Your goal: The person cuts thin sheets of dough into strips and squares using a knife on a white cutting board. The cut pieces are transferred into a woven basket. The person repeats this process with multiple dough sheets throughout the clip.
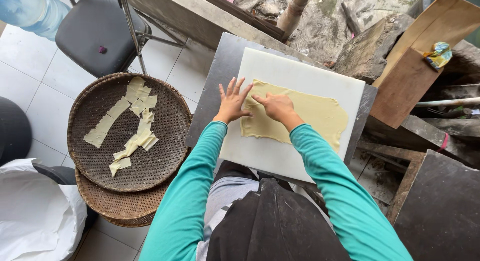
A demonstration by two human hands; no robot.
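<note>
Nearest the camera, a dark apron (pixel 272 226) covers the person's lap, and two teal sleeves (pixel 185 201) reach forward from either side of it, converging over the worktop (pixel 212 98). The left hand (pixel 232 103) lies palm down with fingers spread wide, its grip released, pressing at the left edge of a thin, pale yellow sheet of dough (pixel 315 116). The right hand (pixel 274 107) lies flat on the dough just beside it, fingers pointing left toward the other hand, grip likewise released and holding nothing. The dough is spread across a white cutting board (pixel 280 156) that sits on the grey worktop. To the left, on the tiled floor, stacked round woven trays (pixel 100 171) carry cut strips of dough (pixel 131 123). Farther off stand a grey chair (pixel 97 28) and wooden boards (pixel 405 86).
</note>
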